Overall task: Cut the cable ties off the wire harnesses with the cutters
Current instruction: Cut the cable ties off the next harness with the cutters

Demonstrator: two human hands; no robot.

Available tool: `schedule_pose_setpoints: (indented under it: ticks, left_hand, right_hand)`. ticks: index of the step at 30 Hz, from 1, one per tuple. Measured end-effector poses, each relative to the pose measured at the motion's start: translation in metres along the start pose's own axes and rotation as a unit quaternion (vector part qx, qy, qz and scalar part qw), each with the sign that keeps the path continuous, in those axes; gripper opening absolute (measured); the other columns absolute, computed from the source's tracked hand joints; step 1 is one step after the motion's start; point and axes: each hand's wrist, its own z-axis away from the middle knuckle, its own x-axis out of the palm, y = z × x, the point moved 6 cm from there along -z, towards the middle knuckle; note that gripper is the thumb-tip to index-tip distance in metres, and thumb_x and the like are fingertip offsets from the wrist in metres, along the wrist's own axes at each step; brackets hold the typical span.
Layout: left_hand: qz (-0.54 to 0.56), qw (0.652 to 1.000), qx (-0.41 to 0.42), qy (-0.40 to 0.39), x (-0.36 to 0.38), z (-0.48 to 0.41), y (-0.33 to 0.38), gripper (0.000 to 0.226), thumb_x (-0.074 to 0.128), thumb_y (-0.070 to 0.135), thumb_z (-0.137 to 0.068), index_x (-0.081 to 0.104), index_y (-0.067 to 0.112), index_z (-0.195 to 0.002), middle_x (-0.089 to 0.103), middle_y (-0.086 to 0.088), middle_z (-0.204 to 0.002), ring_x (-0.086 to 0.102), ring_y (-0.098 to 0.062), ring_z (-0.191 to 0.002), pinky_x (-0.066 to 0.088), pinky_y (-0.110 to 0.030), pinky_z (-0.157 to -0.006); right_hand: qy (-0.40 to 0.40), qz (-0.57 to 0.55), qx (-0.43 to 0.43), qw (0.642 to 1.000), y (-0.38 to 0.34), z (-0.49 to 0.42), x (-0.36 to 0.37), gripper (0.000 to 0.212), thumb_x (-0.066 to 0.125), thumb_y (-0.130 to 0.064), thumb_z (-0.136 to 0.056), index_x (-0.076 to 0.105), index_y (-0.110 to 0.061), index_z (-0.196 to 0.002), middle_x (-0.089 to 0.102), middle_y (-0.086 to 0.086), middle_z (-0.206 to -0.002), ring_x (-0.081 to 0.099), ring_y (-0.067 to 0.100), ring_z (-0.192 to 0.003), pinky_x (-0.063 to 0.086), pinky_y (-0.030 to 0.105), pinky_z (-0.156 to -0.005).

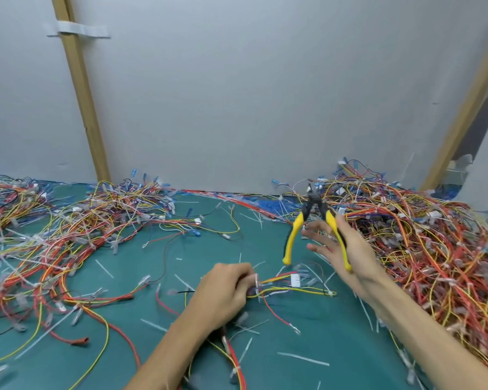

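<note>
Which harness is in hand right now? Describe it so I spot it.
On the green mat, look between the left heap and right heap of wires. The left hand grips the harness there; alone among nearby strands, it carries a white connector.

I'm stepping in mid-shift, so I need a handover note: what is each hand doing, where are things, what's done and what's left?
Left hand grips a small harness on the green mat.
Right hand holds the yellow cutters raised, handles spread, clear of the harness.
Done: cut ties lie scattered on the mat.
Left: this harness, then the left pile and the right pile, where ties show.
</note>
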Motion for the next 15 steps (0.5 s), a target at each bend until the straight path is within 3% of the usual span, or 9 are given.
schedule_pose_setpoints:
  ticks: [2, 5, 7, 10, 13, 15]
  left_hand:
    - [0.021, 1.0, -0.004, 0.012, -0.002, -0.006, -0.005, 0.032, 0.052, 0.033, -0.098, 0.051, 0.026, -0.066, 0.052, 0.004, -0.059, 0.047, -0.02, -0.063, 0.05, -0.041, -0.07]
    - [-0.013, 1.0, 0.003, 0.013, 0.0, -0.014, -0.008, 0.037, 0.05, 0.04, -0.099, 0.047, 0.031, -0.064, 0.049, 0.005, -0.055, 0.046, -0.017, -0.06, 0.047, -0.036, -0.064]
    - [-0.007, 1.0, 0.008, 0.018, 0.002, -0.017, -0.01, 0.036, 0.049, 0.043, -0.098, 0.048, 0.032, -0.064, 0.05, 0.007, -0.055, 0.047, -0.013, -0.058, 0.045, -0.033, -0.061]
    - [0.017, 0.999, 0.022, 0.041, 0.0, -0.018, -0.011, 0.035, 0.048, 0.044, -0.097, 0.047, 0.03, -0.065, 0.049, 0.007, -0.054, 0.045, -0.013, -0.056, 0.046, -0.035, -0.06]
    - [0.022, 0.998, 0.033, 0.049, 0.0, -0.018, -0.012, 0.034, 0.047, 0.043, -0.1, 0.048, 0.027, -0.07, 0.055, 0.004, -0.059, 0.047, -0.013, -0.058, 0.049, -0.04, -0.064]
    - [0.023, 0.998, 0.023, 0.048, 0.001, -0.019, -0.014, 0.03, 0.046, 0.042, -0.102, 0.052, 0.026, -0.078, 0.058, 0.005, -0.063, 0.048, -0.013, -0.06, 0.049, -0.041, -0.066]
  right_hand:
    - [-0.003, -0.096, 0.045, 0.994, 0.001, 0.005, -0.007, 0.036, 0.04, -0.042, -0.104, 0.063, -0.014, -0.101, 0.068, 0.017, -0.126, 0.067, 0.038, -0.114, 0.048, 0.054, -0.099]
    - [-0.05, -0.208, 0.105, 0.971, 0.003, 0.013, -0.011, 0.039, 0.044, -0.05, -0.102, 0.052, -0.017, -0.082, 0.062, 0.022, -0.134, 0.06, 0.044, -0.123, 0.044, 0.066, -0.1]
    - [-0.077, -0.248, 0.12, 0.958, 0.004, 0.017, -0.01, 0.039, 0.047, -0.05, -0.101, 0.046, -0.019, -0.077, 0.061, 0.022, -0.135, 0.055, 0.047, -0.128, 0.042, 0.071, -0.101]
    - [-0.118, -0.265, 0.124, 0.949, 0.004, 0.021, -0.003, 0.038, 0.05, -0.048, -0.101, 0.052, -0.018, -0.078, 0.064, 0.02, -0.121, 0.053, 0.052, -0.128, 0.039, 0.075, -0.1]
    - [-0.106, -0.167, 0.114, 0.974, 0.003, 0.017, 0.003, 0.037, 0.053, -0.052, -0.097, 0.058, -0.016, -0.093, 0.065, 0.017, -0.107, 0.064, 0.049, -0.111, 0.049, 0.068, -0.095]
    - [-0.102, 0.047, 0.047, 0.993, -0.003, 0.019, 0.006, 0.045, 0.053, -0.06, -0.092, 0.057, -0.016, -0.102, 0.062, 0.016, -0.101, 0.071, 0.035, -0.09, 0.06, 0.043, -0.082]
